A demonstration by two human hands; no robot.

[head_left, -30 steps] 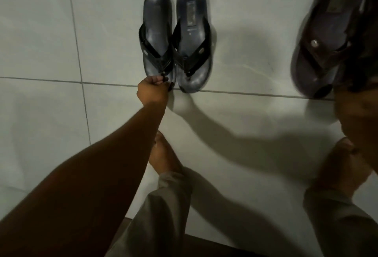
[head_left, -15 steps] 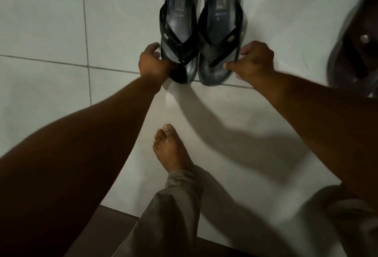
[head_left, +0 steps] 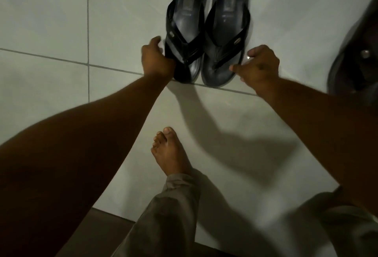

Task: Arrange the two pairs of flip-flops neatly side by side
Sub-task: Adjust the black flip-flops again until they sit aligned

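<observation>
A pair of black flip-flops stands side by side on the pale tiled floor, toes toward me. My left hand (head_left: 156,60) grips the outer toe edge of the left flip-flop (head_left: 187,38). My right hand (head_left: 257,66) touches the outer toe edge of the right flip-flop (head_left: 225,38) with its fingertips, fingers apart. A dark brown flip-flop (head_left: 356,60) of the other pair lies at the right edge, partly cut off by the frame and hidden behind my right forearm.
My bare left foot (head_left: 169,154) and grey trouser leg (head_left: 163,215) stand on the tile below the pair. A grout line (head_left: 61,60) runs across the floor just under the flip-flops' toes. A dark floor strip (head_left: 98,234) lies at the bottom.
One second ago only my left hand held the black pair and the brown pair was near my right hand. My right hand has since come to the right black flip-flop.
</observation>
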